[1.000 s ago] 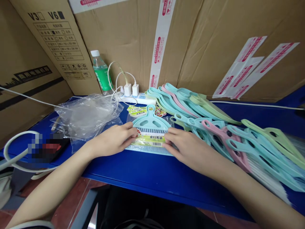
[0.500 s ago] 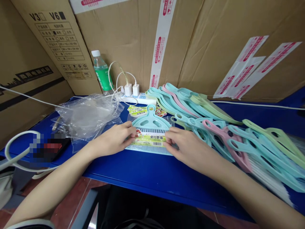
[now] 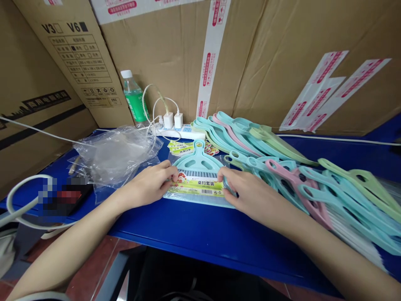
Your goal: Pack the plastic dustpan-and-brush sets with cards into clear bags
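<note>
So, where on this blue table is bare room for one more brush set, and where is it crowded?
The widest bare strip of the blue table lies along its near edge, below the left hand, right hand and dustpan set. A narrower strip lies behind the pastel brushes, back right. Those brushes crowd the right side; plastic bags crowd the left.

The bagged brush label (image 3: 196, 188) reads "桌扫套装"; the carton (image 3: 75, 62) reads "V3 V6."

One left hand (image 3: 150, 184), one right hand (image 3: 250, 194), one bagged dustpan (image 3: 197, 161), one water bottle (image 3: 134, 100), two chargers (image 3: 168, 120).
</note>
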Tool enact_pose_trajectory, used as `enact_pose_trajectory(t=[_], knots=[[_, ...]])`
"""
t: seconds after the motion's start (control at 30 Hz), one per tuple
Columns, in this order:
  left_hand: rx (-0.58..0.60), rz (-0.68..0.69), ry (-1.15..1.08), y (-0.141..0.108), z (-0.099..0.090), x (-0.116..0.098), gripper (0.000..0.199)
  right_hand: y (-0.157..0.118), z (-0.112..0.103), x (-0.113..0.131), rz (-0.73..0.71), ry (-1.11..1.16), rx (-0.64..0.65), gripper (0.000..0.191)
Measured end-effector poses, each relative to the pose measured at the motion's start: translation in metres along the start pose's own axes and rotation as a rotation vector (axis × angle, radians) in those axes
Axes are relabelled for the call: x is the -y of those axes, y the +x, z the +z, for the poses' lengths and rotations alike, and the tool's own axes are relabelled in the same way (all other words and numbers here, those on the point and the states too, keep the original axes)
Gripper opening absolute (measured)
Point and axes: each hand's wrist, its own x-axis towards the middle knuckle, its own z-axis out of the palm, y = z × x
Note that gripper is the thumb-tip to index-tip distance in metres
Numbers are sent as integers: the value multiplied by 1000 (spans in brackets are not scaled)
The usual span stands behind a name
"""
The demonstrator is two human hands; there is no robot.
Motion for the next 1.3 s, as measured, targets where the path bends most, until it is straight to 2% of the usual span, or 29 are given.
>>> enact_pose_trajectory(t=[0.13,0.23,0.4,0.53,0.8,1.1,1.3], knots=[[27,-37,51,0,-1,-1,16,-1,-1,-1,-1,-105,17,21],[1,44,58,1,-1,-1,26,-2,1,2,-38,-180,-1,25],[-19,305,149,1,0,-8,55,-4,8,11,-327,-250,-65,40],[41,348,248,2,3,-14,62,-3,14,12,-429,-317,-116,42],[58,309,297,0,0,-15,52,-4,16,3,-426,-349,-83,45],[53,205,277,-4,-12,-3,55,-11,-3,-9,-364,-146,-14,36],[101,191,220,-8,-24,8,54,-13,-12,-16,-330,-195,29,38]])
